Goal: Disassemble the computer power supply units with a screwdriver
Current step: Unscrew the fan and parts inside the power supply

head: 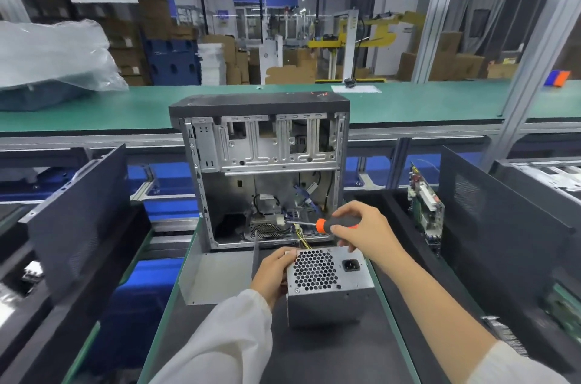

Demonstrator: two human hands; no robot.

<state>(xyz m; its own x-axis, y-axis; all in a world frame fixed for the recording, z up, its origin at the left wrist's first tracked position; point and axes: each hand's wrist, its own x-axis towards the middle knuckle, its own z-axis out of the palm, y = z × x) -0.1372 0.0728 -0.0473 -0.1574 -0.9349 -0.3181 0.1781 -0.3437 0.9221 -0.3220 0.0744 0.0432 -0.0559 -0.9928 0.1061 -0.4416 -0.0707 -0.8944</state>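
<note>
While the left hand (273,273) grips the PSU (327,286) at its left edge, the right hand (361,229) hovers above. Its fingers (341,231) wrap the screwdriver (327,224).

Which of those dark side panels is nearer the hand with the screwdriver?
The dark panel on the right, beside the right hand gripping the screwdriver. The left panel stands beyond the other hand.

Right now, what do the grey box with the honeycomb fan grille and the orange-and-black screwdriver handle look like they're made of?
Grey power supply box: likely bare sheet steel, matte silver, with punched honeycomb holes and folded edges. Orange-and-black screwdriver handle: probably moulded plastic, perhaps rubbery grip; dull, unreflective surface. Its slim shaft looks metallic.
</note>
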